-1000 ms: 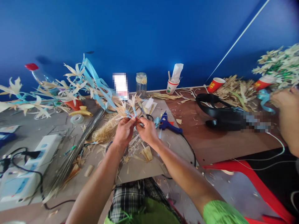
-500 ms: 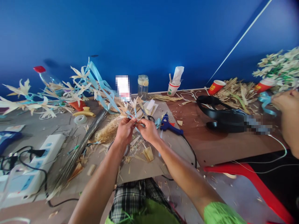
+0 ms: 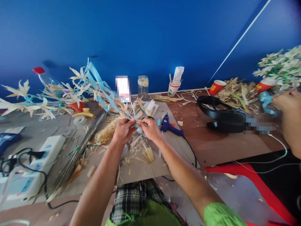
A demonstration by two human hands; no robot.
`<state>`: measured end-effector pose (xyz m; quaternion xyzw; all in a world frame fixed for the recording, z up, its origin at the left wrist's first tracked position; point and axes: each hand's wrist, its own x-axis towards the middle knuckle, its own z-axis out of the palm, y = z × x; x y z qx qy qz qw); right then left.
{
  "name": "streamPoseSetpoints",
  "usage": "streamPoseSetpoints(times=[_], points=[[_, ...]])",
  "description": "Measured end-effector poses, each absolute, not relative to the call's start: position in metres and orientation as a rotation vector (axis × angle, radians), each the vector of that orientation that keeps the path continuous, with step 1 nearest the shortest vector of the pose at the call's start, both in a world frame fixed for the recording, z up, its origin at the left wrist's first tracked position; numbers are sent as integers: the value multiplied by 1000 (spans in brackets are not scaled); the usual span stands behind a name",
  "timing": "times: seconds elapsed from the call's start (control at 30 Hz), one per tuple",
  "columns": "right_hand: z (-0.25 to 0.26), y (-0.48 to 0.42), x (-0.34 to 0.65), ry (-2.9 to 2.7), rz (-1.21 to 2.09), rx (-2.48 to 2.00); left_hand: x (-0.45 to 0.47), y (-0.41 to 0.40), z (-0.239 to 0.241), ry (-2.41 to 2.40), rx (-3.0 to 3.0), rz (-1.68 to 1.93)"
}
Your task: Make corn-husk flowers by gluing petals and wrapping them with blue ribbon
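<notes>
Over the middle of the table, my left hand [image 3: 124,129] is closed in a pinch on the stem of a handmade husk flower [image 3: 124,109]. Its pale petals stick up above the fingertips, with light blue wrapping below them. Close by on the right, my right hand [image 3: 152,128] pinches a light blue ribbon [image 3: 139,129] by the stem. The fingers partly hide where ribbon and stem meet. Beyond my right hand lies a blue glue gun [image 3: 168,124], and black-handled scissors [image 3: 150,118] show just behind the fingers.
Thin wires [image 3: 81,149], raffia fibre [image 3: 105,133] and a power strip [image 3: 41,166] lie at left. A finished flower spray [image 3: 44,103] stands behind them. Black headgear [image 3: 225,121], paper cups [image 3: 216,87] and husks are at right, where another person's hand [image 3: 287,103] works.
My right hand has drawn slightly away from my left, widening the gap between the fingertips. My left hand still pinches the stem. The view has shifted a little.
</notes>
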<state>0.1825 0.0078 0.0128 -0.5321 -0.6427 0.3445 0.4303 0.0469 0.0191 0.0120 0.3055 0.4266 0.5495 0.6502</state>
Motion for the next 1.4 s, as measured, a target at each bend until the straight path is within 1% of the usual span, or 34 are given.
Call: streamPoseSetpoints(times=[0.2, 0.4, 0.73, 0.83, 0.97, 1.1, 1.27, 1.4], points=[[11, 11, 185, -1566, 901, -1334, 47, 20, 10, 969, 722, 1278], [5, 13, 185, -1423, 1135, -1251, 43, 20, 13, 1038, 722, 1237], [11, 11, 188, -1318, 1371, -1222, 39, 25, 3, 981, 720, 1241], [6, 15, 190, -1409, 1292, -1268, 41, 25, 2, 976, 733, 1235], [-1, 21, 191, -1603, 1068, -1408, 45, 23, 4, 1005, 746, 1219], [-2, 22, 190, -1713, 997, -1459, 46, 22, 6, 1010, 751, 1241], [9, 22, 194, -1688, 815, -1451, 45, 21, 7, 1024, 794, 1221], [25, 22, 218, -1587, 716, -1417, 45, 20, 6, 985, 827, 1219]])
